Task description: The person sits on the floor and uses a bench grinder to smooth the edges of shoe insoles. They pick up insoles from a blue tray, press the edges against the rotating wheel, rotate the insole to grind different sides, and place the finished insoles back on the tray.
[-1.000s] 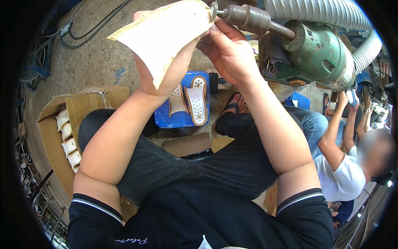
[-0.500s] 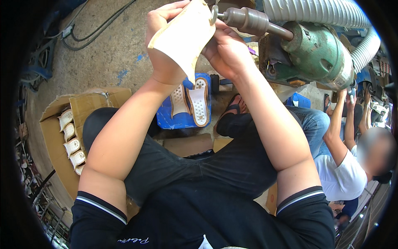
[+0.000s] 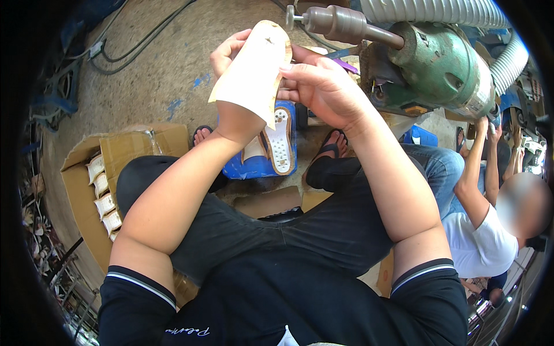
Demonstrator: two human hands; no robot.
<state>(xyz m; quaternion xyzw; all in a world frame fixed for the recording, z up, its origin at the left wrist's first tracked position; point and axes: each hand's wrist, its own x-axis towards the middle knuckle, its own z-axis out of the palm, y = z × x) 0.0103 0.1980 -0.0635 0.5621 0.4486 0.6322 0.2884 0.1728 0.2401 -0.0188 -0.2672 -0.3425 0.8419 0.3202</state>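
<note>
Rough floor (image 3: 150, 52) behind, and your left hand (image 3: 227, 53) holds the pale curved piece (image 3: 253, 75), palm hidden; your right hand (image 3: 328, 89) pinches its edge, apart from the spindle tip (image 3: 289, 18), the blue stool (image 3: 249, 170) partly blocked below!

I count one white sole (image 3: 252, 75) at twelve o'clock, two more soles (image 3: 282, 144) on one blue stool (image 3: 247, 170), five white pieces (image 3: 105, 205) showing in one cardboard box (image 3: 128, 147) at nine, one green motor (image 3: 440, 72) at two!
</note>
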